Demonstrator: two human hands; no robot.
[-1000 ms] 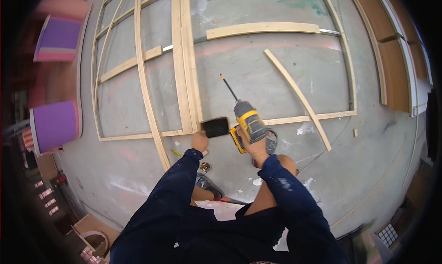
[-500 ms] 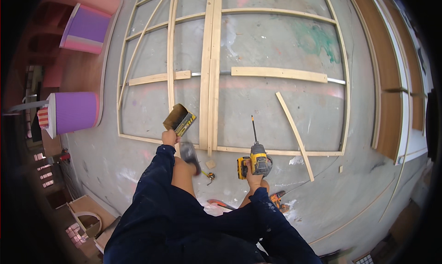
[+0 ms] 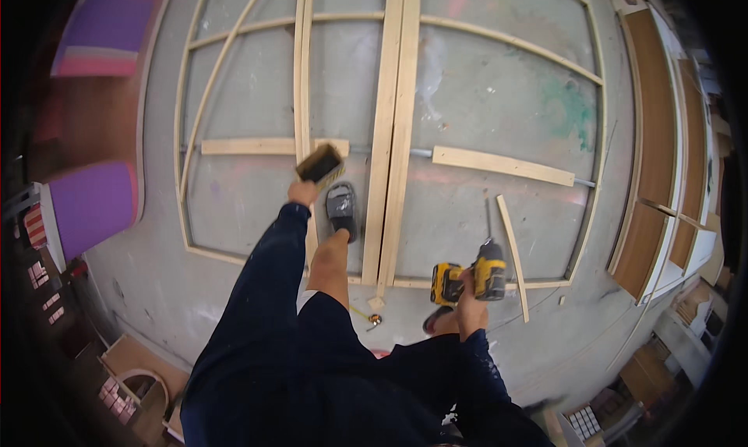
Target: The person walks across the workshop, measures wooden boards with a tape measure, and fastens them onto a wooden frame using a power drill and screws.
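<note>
My left hand (image 3: pixel 302 192) is closed around a small open box (image 3: pixel 320 164) with a dark inside and yellow-and-black sides; its contents are too dark to make out. It is held above the left wooden frame (image 3: pixel 304 81). My right hand (image 3: pixel 471 310) grips a yellow-and-black cordless drill (image 3: pixel 489 274) by its handle, the long thin bit pointing away from me. Under the drill, a loose wooden strip (image 3: pixel 513 256) lies across the near edge of the right wooden frame (image 3: pixel 502 34). My sandalled left foot (image 3: pixel 341 205) stands inside the left frame.
Short planks (image 3: pixel 502 166) lie across the frames over a metal bar. A tape measure (image 3: pixel 375 320) and a small wood block (image 3: pixel 376 302) are on the floor near my legs. Brown-and-white panels (image 3: pixel 654 135) line the right; purple-and-pink pieces (image 3: pixel 93 205) stand at left.
My left foot has stepped forward into the left frame. My left hand has carried the box forward, and the drill has shifted right, near the loose strip. The whole view has turned slightly.
</note>
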